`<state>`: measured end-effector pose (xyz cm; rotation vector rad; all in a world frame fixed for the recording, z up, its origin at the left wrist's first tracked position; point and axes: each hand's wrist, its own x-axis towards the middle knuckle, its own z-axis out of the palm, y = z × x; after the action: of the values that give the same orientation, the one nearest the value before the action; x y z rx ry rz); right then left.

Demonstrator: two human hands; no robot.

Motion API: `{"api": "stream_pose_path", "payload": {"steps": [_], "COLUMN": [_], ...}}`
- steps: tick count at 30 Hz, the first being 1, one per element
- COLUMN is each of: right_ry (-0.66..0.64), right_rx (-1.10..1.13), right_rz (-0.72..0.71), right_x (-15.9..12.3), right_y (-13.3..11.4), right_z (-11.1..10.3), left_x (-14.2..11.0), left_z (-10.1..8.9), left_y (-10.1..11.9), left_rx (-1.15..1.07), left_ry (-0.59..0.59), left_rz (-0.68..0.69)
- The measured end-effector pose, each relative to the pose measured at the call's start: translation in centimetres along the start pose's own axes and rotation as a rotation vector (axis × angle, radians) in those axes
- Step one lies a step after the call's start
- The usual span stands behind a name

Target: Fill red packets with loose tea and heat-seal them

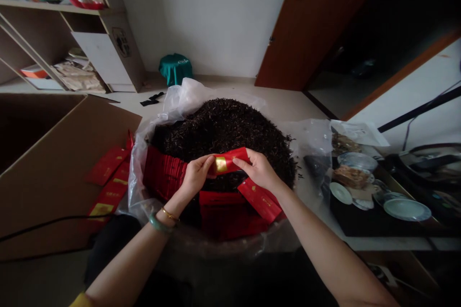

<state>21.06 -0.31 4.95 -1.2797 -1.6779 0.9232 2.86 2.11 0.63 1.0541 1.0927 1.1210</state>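
Note:
My left hand [196,176] and my right hand [257,170] pinch opposite ends of a red foil packet [228,161] with a gold label, above a large heap of dark dried tea leaves [223,129]. The heap sits in a clear plastic bag [139,177] lining a round container. More red packets [164,172] lie along the near side of the heap, and one [260,200] is just under my right wrist. Several flat red packets [108,182] rest on the cardboard box's flap.
A brown cardboard box [46,172] stands at the left, with a black cable across it. To the right, a low table holds plates [406,210] and food dishes. A green cloth item [175,69] lies on the floor by the wall, beneath a shelf unit [86,24] and beside a wooden door [306,29].

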Motion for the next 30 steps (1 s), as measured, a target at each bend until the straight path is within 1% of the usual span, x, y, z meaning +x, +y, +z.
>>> {"api": "stream_pose_path", "payload": {"steps": [2, 4, 7, 10, 12, 15, 18, 22, 25, 26, 27, 28, 29, 30], "right_ry": [-0.040, -0.092, -0.125, -0.074, -0.055, -0.101, -0.193, -0.272, -0.274, -0.255, -0.228, -0.195, -0.164, -0.140], "right_rx": [0.015, -0.009, -0.099, -0.161, -0.151, -0.111, -0.057, 0.163, 0.310, 0.344, 0.370, 0.384, 0.382, 0.364], "right_rz": [0.037, 0.078, 0.099, 0.089, 0.073, 0.036, 0.019, 0.036, 0.090, 0.116, 0.141, 0.164, 0.180, 0.185], "right_x": [0.0, 0.0, 0.2, 0.2, 0.2, 0.0, -0.2, -0.3, -0.4, -0.4, -0.4, -0.3, -0.2, -0.1], "right_y": [0.1, 0.4, 1.3, 2.0, 2.0, 1.5, 1.0, 0.6, 0.6, 0.6, 0.8, 1.0, 1.3, 1.5], "right_z": [0.1, 0.1, 0.3, 0.6, 0.8, 1.2, 1.3, 1.2, 1.3, 1.4, 1.4, 1.5, 1.5, 1.5], "left_x": [0.1, 0.0, -0.1, -0.1, 0.0, 0.2, 0.1, 0.3, 0.7, 0.8, 0.8, 0.7, 0.5, 0.3], "left_z": [-0.2, -0.4, -0.5, -0.2, 0.0, 0.1, -0.1, -0.4, -0.8, -0.9, -1.0, -1.0, -1.1, -1.1], "left_y": [-0.2, -0.4, -0.9, -1.1, -1.0, -0.6, -0.2, -0.1, -0.2, -0.2, -0.2, -0.1, -0.1, 0.0], "left_rx": [0.037, 0.096, 0.179, 0.169, 0.077, -0.131, -0.272, -0.290, -0.206, -0.149, -0.069, 0.040, 0.177, 0.337], "left_ry": [0.021, 0.027, -0.021, -0.045, -0.018, 0.022, 0.009, -0.049, -0.125, -0.138, -0.126, -0.087, -0.030, 0.024], "left_rz": [0.022, 0.077, 0.138, 0.098, 0.048, -0.048, -0.131, -0.147, -0.147, -0.132, -0.093, -0.016, 0.101, 0.248]}}
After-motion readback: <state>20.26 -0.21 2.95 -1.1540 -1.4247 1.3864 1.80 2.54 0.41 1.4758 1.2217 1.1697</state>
